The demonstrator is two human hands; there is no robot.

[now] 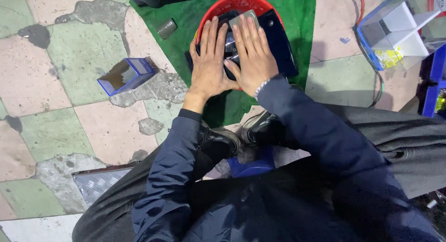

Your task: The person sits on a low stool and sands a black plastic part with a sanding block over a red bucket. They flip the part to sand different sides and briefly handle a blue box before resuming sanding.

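Glossy red plastic basin, shiny dark smooth case under both hands, matt green cloth, worn chipped floor tiles, blue cardboard box, polished black leather shoes, ribbed metal plate

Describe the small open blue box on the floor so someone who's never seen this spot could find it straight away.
Start at the green mat under the red basin where the left hand and right hand press down. Look off the mat's near corner, onto the cracked tiled floor. The blue box lies there on its side, open end showing, the only blue thing on that side.
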